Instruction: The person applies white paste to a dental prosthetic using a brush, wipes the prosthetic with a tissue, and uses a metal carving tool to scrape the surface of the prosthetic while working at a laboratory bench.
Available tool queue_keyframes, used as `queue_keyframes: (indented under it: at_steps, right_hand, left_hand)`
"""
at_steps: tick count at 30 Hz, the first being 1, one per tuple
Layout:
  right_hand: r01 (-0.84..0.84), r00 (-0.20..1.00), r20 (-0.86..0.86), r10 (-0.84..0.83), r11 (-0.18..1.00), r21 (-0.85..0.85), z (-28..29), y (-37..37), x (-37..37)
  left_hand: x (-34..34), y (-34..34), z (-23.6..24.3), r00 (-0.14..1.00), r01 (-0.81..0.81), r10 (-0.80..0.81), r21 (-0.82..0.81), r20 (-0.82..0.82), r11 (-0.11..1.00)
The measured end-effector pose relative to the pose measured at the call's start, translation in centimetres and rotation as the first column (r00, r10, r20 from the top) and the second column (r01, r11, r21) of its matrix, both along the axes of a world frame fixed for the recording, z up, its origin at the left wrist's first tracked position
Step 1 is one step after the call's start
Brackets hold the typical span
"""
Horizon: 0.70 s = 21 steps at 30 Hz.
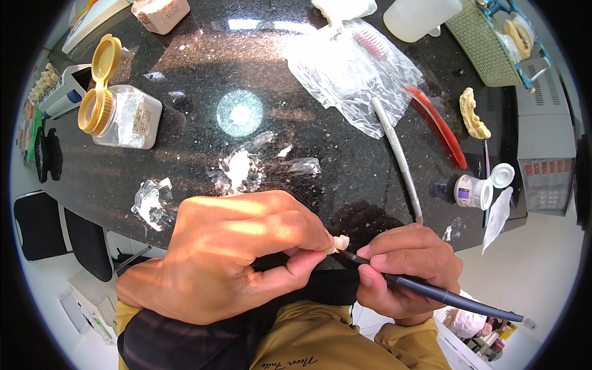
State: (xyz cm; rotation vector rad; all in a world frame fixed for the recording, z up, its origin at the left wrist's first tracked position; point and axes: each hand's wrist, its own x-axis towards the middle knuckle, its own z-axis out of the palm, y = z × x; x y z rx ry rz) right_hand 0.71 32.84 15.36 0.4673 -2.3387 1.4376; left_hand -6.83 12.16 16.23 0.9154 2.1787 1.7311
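My left hand point(240, 246) pinches a small cream dental crown piece point(342, 242) between thumb and forefinger, just past the table's near edge. Part of the piece is hidden behind the fingertips. My right hand point(410, 265) holds a slim dark-handled brush point(447, 296) like a pen. Its tip meets the lower side of the crown piece, while the handle slants down to the right. The exact shape of the tip is too small to make out. Beyond my left hand, white powdery smears point(239, 169) mark the black speckled table point(197, 111).
On the left stands a clear jar point(132, 120) with its yellow lid up. A crumpled plastic bag point(351, 74), a grey rod point(398, 160) and a red-handled tool point(439, 126) lie right of centre. Farther right are a dental cast point(473, 114), a small open bottle point(472, 192) and a basket point(484, 46).
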Motion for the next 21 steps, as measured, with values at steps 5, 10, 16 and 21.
queue_keyframes:
  at_steps: [5,10,16,21]
  right_hand:
    - [0.025,1.000,0.015,-0.025,0.999,-0.035,0.12,-0.20,0.14]
    - [0.053,0.998,0.021,-0.051,0.997,-0.065,0.20,-0.29,0.20]
    - [0.052,0.998,0.027,-0.050,0.996,-0.067,0.18,-0.40,0.11]
    - [0.038,0.999,0.026,-0.037,0.998,-0.053,0.19,-0.16,0.19]
  left_hand:
    - [0.03,0.00,0.02,1.000,-0.004,0.004,-0.009,-0.001,1.000]
    - [0.06,-0.07,0.21,1.000,-0.003,0.003,-0.020,0.016,1.000]
    - [0.02,-0.03,0.18,1.000,-0.003,0.003,-0.024,0.018,1.000]
    - [0.00,-0.04,0.20,1.000,0.002,-0.002,-0.027,0.006,1.000]
